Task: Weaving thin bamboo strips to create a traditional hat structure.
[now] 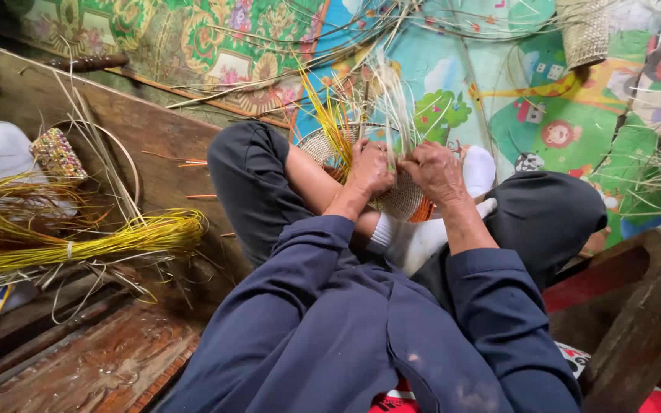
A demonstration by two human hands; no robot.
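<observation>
Sleeves: dark blue cloth, soft and creased, running from the bottom edge up to both wrists.
Left hand [369, 170]: clenched on the near rim of the basket [403, 200], fingers curled over the loose strips.
Right hand [436, 171]: closed too, pinching a few pale strips [393, 107] against the weave, just beside the left hand.
Basket: a round, half-woven piece, resting between the knees against the white socks [411, 237]; tan weave with an orange band at the lower edge.
How it handles: I judge it light and springy, stiff along the woven part, loose and whippy where the strips stand free. The thin ends look liable to kink or snap if bent sharply.
Where to hold: the firm woven rim, as both hands do now, not the free ends.
Yellow strips [329, 115]: fine, glossy, fanning up from the basket's left side.
Yellow bundle [93, 245]: a long sheaf, tied, lying on the wooden board [147, 130] to the left, well apart from the hands.
Small box [57, 153]: woven, patterned, behind the bundle.
Mat [499, 99]: bright, printed with cartoon shapes, smooth, strewn with loose strips.
Far basket [583, 30]: finished, pale, tightly woven, at the top right.
</observation>
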